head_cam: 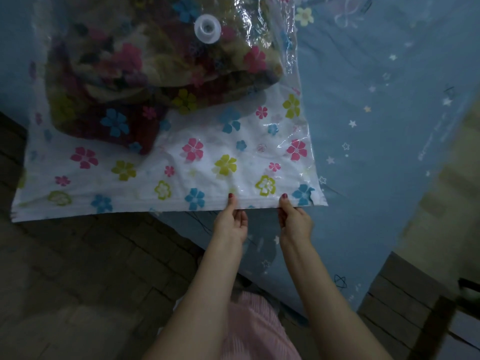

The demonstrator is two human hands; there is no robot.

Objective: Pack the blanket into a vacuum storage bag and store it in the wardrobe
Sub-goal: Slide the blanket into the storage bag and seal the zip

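Lying inside the flower-print vacuum storage bag (197,157), the folded blanket (124,81) is seen well above both hands, w/ a round valve (207,29) on top. The bag's near edge is pinched by the left hand (232,224) & right hand (294,222), close together. Blue star-print bedsheet (376,105) is spread underneath; brick floor (78,268) at left.

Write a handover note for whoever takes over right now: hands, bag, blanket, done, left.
Left hand and right hand each pinch the near open edge of the clear flower-printed plastic vacuum bag.
The bag lies on the blue star-patterned bedsheet, its near edge overhanging.
Dark floral blanket is inside, under the white round valve.
Done: blanket packed.
Left: seal, vacuum, wardrobe.
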